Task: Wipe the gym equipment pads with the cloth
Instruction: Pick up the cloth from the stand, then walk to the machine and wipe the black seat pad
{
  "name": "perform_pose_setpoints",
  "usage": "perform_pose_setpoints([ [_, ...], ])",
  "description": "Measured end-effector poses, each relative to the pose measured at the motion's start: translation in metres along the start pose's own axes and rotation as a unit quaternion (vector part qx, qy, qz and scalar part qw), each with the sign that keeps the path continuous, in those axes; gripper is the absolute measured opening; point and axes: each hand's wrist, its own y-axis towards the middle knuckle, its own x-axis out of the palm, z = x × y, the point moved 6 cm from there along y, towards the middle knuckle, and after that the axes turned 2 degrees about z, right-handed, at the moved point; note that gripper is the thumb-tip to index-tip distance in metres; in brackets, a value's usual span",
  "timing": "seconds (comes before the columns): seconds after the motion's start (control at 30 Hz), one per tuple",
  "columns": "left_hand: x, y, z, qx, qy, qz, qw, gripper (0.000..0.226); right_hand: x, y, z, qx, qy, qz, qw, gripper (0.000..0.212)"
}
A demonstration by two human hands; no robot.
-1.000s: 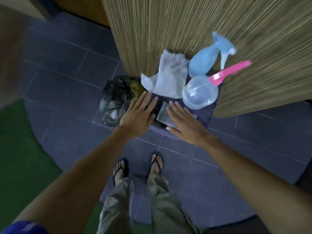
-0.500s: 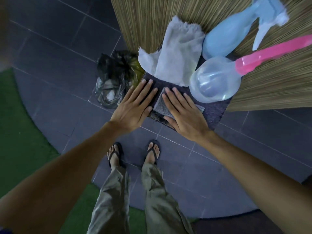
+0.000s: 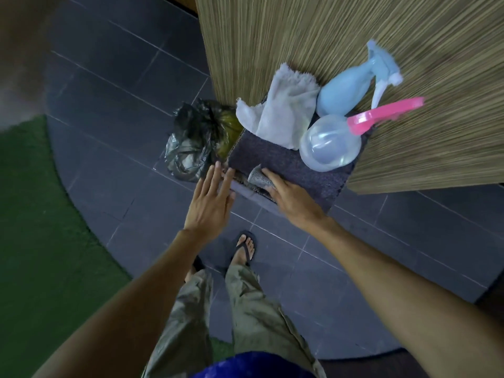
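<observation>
Under the right hand (image 3: 293, 199), small crumpled grey cloth (image 3: 259, 180)

No text, label, brand, number or sign can be read anywhere. The pale blue plastic spray bottle (image 3: 344, 93) shows a plain body (its near side only), the clear round plastic scoop with a pink handle (image 3: 330, 147) carries no marking, and the crumpled black plastic bag (image 3: 191, 143) is too dim to show print.

Dim, bluish light, slight motion blur (wide-angle bending at the edges).
</observation>
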Motion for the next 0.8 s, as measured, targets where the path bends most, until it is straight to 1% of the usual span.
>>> perform_pose_setpoints([
  [0.07,-0.002,-0.042,-0.007,-0.086,-0.051,-0.008,0.995,0.057,0.01,-0.012,-0.024,0.042,0.071,-0.061,0.995,0.046],
  [0.17,0.002,-0.111,-0.021,-0.192,-0.084,-0.056,0.976,0.059,0.038,-0.03,-0.077,0.034,0.118,-0.14,0.983,0.049],
  [0.27,0.009,-0.184,-0.04,-0.261,-0.115,-0.098,0.953,0.06,0.076,-0.048,-0.139,0.004,0.089,-0.217,0.972,0.047],
  [0.37,0.02,-0.26,-0.067,-0.326,-0.139,-0.11,0.929,0.061,0.123,-0.072,-0.203,-0.06,0.039,-0.293,0.953,0.044],
  [0.43,0.025,-0.314,-0.087,-0.373,-0.148,-0.101,0.911,0.058,0.155,-0.091,-0.248,-0.106,0.005,-0.34,0.934,0.042],
  [0.53,0.032,-0.399,-0.114,-0.444,-0.183,-0.08,0.874,0.047,0.205,-0.126,-0.318,-0.172,-0.045,-0.406,0.897,0.04],
  [0.63,0.043,-0.483,-0.139,-0.496,-0.241,-0.05,0.833,0.046,0.256,-0.165,-0.384,-0.236,-0.094,-0.441,0.861,0.04],
  [0.7,0.052,-0.539,-0.159,-0.534,-0.273,-0.008,0.8,0.046,0.29,-0.192,-0.427,-0.278,-0.124,-0.459,0.835,0.039],
  [0.8,0.065,-0.619,-0.184,-0.58,-0.322,0.034,0.747,0.045,0.336,-0.238,-0.494,-0.347,-0.167,-0.48,0.788,0.038],
])
